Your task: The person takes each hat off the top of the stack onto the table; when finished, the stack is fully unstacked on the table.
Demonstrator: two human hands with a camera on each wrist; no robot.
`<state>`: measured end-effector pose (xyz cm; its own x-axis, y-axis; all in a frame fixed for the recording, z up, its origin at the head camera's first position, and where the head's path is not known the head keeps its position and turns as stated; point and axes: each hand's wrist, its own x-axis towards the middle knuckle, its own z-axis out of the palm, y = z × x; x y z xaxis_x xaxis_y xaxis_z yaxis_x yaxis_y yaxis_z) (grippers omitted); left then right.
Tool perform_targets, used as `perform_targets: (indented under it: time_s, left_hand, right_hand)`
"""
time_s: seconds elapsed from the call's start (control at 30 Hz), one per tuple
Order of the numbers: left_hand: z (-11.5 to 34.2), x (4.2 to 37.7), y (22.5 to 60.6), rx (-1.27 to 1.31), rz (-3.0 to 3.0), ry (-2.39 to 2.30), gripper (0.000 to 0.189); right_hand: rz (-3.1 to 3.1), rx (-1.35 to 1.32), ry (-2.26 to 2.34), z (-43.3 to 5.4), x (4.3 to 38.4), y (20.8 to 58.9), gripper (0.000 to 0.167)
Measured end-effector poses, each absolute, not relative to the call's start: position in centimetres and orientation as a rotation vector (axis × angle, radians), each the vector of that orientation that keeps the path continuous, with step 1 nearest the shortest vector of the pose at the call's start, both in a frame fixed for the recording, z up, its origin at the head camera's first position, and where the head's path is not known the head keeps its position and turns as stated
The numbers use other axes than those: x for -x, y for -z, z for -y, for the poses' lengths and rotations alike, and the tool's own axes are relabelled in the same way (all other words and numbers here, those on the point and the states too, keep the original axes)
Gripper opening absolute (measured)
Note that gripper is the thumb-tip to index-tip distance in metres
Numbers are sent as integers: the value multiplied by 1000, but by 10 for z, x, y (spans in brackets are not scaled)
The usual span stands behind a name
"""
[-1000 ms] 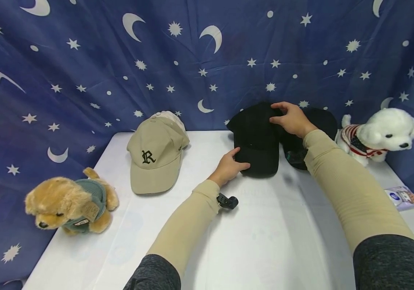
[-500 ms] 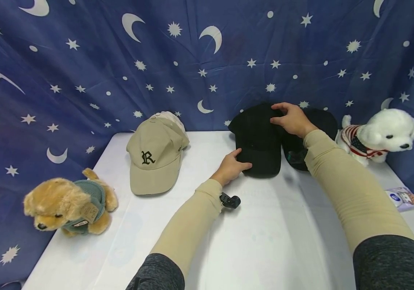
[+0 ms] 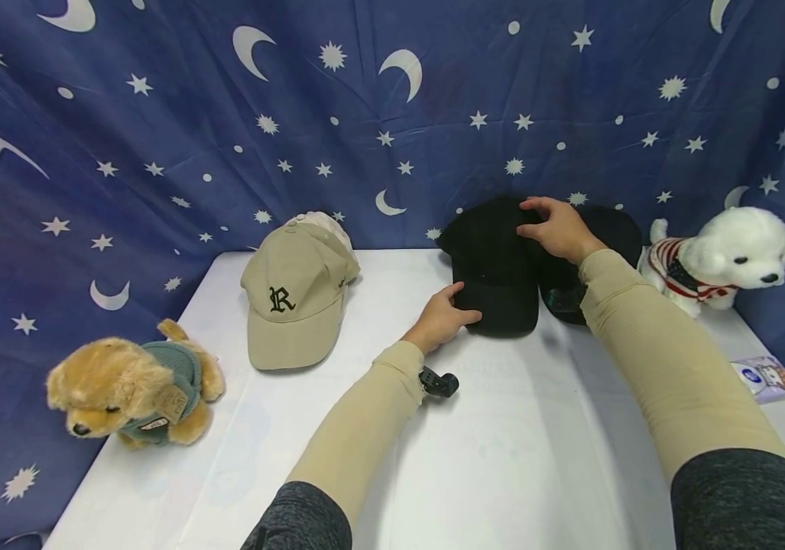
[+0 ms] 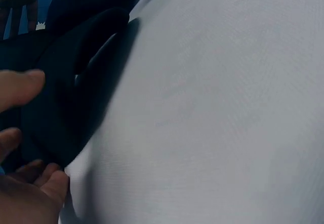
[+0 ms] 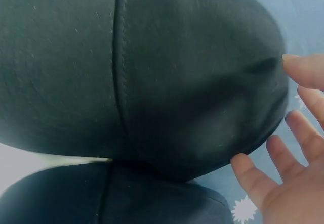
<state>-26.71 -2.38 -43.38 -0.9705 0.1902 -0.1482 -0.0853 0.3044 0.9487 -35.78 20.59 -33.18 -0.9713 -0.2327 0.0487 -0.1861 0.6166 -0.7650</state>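
Observation:
A black baseball cap leans against the curtain at the back of the table, brim toward me. My left hand holds the left edge of its brim, with fingertips at the edge in the left wrist view. At the crown's upper right is my right hand. Its spread, mostly straight fingers touch the crown in the right wrist view. A second dark cap stands just right of it, partly hidden by the right hand and arm; white lettering shows on it in the left wrist view.
A beige cap with a black R stands to the left, a whitish cap behind it. A brown plush dog sits at the left edge, a white plush dog at the right. A small purple packet lies at the right edge.
The black cap has shifted a little to the right, closer to the second dark cap. My left hand has moved right with it; the right hand has barely moved.

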Motion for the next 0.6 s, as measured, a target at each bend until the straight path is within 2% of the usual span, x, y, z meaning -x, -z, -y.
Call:
perform_targets:
  time_s: [0.6]
  left_hand:
    - [22, 265, 434, -112, -2364, -1695, 72]
  right_hand:
    - [-2786, 334, 1381, -223, 339, 335, 58]
